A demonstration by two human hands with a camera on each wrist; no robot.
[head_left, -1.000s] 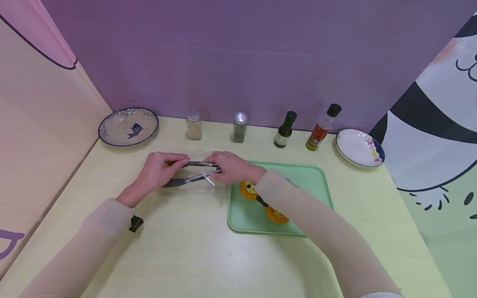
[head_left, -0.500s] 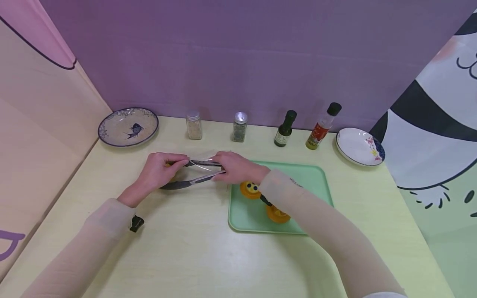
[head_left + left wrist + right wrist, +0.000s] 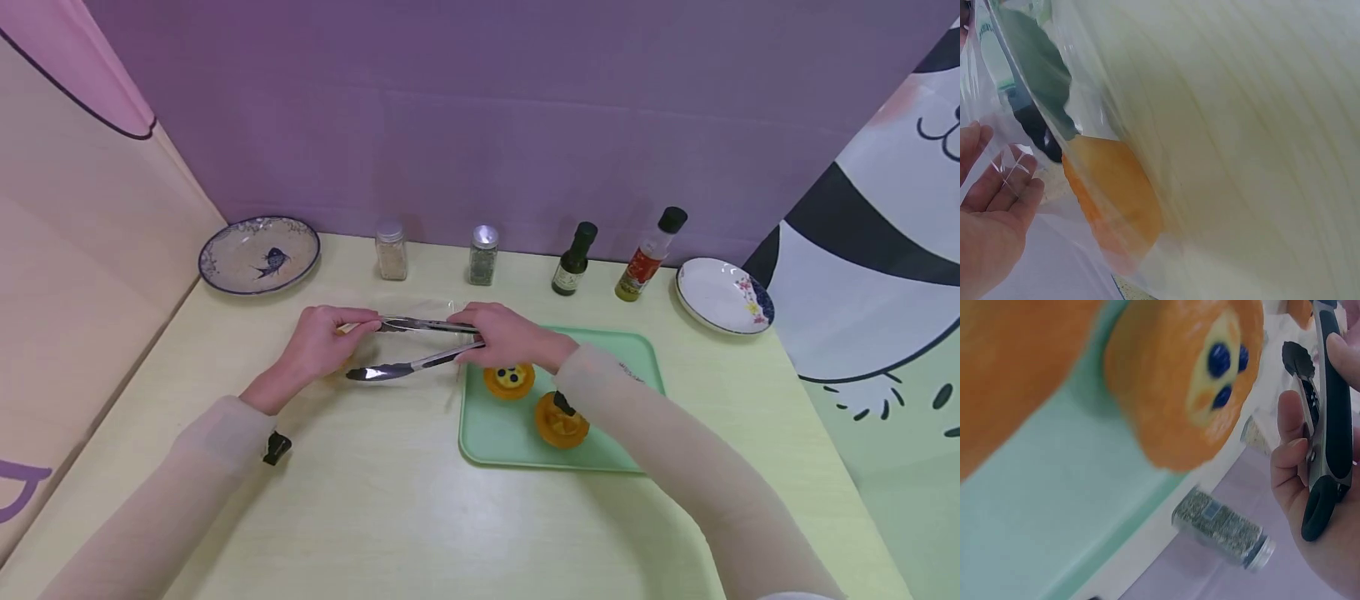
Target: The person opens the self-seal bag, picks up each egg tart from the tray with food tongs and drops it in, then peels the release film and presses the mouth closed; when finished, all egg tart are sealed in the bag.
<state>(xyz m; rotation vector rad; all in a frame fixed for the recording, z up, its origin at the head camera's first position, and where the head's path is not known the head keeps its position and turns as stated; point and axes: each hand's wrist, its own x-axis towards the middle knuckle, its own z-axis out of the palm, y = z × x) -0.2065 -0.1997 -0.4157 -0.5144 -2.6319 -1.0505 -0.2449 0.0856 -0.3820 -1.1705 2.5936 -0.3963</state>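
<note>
In the head view my left hand [image 3: 326, 343] pinches the edge of a clear plastic bag [image 3: 420, 306] between thumb and fingers. The left wrist view shows an orange pastry [image 3: 1113, 194] inside the bag. Metal tongs [image 3: 438, 360] with dark handles are in my right hand [image 3: 510, 337], their arms spread and nothing between them. One tip overlaps the bag's mouth beside my left fingers; the other points left over the table. Below my right wrist, a blueberry-topped tart [image 3: 510, 381] and another tart [image 3: 561, 423] lie on a green tray [image 3: 495, 454].
A patterned oval plate [image 3: 258, 242] stands back left, a white dish [image 3: 712, 292] back right. Between them are a pale spice jar [image 3: 391, 254], a green herb jar [image 3: 482, 258], a dark bottle [image 3: 572, 262] and a red-labelled bottle [image 3: 645, 262]. A purple backdrop rises behind.
My right hand has moved right with the tongs, drawing their tips back from my left hand. More of both tarts shows on the tray. The left hand stays nearly still.
</note>
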